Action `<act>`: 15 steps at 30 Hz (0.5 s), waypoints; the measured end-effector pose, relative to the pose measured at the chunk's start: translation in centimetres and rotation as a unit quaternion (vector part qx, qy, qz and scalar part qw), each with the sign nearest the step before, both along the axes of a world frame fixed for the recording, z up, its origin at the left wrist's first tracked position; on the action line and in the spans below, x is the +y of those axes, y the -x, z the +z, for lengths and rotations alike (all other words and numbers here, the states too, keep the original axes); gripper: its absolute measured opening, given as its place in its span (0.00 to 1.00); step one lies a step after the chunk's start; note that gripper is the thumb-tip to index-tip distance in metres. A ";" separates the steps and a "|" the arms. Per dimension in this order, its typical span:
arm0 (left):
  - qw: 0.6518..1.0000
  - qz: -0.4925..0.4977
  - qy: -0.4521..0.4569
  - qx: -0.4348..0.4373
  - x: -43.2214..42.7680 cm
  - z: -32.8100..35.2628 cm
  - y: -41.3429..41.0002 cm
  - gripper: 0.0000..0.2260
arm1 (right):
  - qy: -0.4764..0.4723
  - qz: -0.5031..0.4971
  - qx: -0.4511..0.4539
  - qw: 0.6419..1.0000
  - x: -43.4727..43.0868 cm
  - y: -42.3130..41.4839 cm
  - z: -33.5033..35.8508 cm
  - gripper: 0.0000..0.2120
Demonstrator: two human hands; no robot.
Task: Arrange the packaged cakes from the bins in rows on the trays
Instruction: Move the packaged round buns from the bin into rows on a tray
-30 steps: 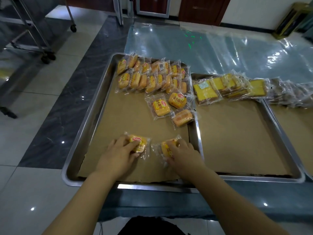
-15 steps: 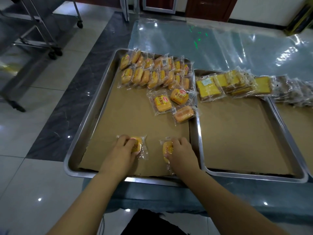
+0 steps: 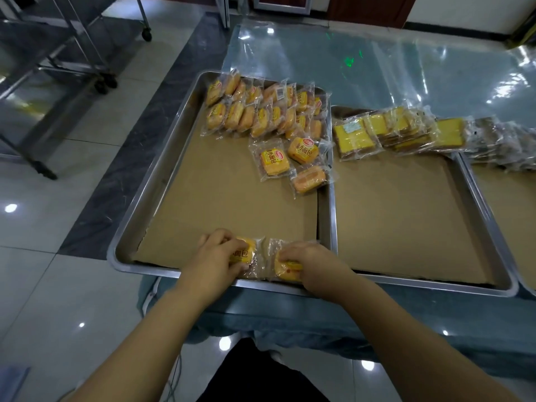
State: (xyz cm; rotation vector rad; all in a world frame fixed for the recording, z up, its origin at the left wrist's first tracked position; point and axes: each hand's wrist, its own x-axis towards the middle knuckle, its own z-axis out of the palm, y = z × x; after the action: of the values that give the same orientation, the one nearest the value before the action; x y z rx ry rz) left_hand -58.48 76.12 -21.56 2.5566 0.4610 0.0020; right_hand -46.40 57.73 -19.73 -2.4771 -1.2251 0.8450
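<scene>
Three trays (image 3: 150, 195), left hand (image 3: 216, 256), right hand (image 3: 313, 264), two cakes (image 3: 285, 271)

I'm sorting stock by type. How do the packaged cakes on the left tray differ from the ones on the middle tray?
The left-tray cakes are small, rounded and orange with red-printed wrappers; the middle-tray cakes are flat yellow squares with brown edges. The left-tray cakes sit in two far rows with three loose packs beside them; the middle-tray cakes form one overlapping row. Both come in clear wrappers.
</scene>
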 end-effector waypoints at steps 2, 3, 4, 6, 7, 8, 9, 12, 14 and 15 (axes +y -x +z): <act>1.000 -0.005 0.000 0.006 -0.2 0.1 0.1 0.16 | -0.009 0.004 0.002 1.000 -0.4 0.1 -0.1 0.26; 1.000 -0.006 0.002 0.008 -0.3 0.2 0.1 0.15 | -0.013 0.002 0.004 1.000 -0.6 0.2 -0.2 0.26; 1.000 -0.006 0.007 0.009 -0.2 0.3 0.0 0.15 | -0.019 -0.003 0.005 1.000 -0.7 0.2 -0.3 0.24; 1.000 -0.005 0.021 0.008 0.1 0.6 -0.3 0.13 | -0.044 -0.021 0.000 0.999 -0.8 0.0 -0.3 0.20; 1.000 -0.002 0.030 0.006 0.4 0.7 -0.6 0.13 | -0.059 -0.032 -0.007 0.998 -0.7 -0.3 -0.3 0.17; 0.999 0.003 0.038 0.004 0.8 0.8 -0.9 0.12 | -0.076 -0.046 -0.013 0.996 -0.6 -0.6 -0.2 0.15; 0.999 0.006 0.047 0.000 1.2 0.9 -1.4 0.12 | -0.092 -0.063 -0.017 0.994 -0.4 -1.0 -0.2 0.14; 0.998 -0.005 0.057 -0.014 2.8 1.2 -3.3 0.10 | -0.118 -0.127 -0.041 0.984 0.5 -2.7 0.1 0.12; 0.998 -0.033 0.047 -0.011 3.8 1.3 -5.2 0.10 | -0.138 -0.175 -0.067 0.972 1.2 -4.1 0.5 0.10; 0.998 -0.051 0.036 -0.008 4.3 1.3 -6.2 0.10 | -0.149 -0.191 -0.091 0.966 1.6 -4.9 0.6 0.10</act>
State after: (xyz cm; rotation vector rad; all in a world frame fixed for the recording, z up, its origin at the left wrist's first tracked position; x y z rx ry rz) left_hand -52.23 80.46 -20.29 2.5045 0.3176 -0.0311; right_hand -41.53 59.35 -19.09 -2.4560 -0.8058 0.3141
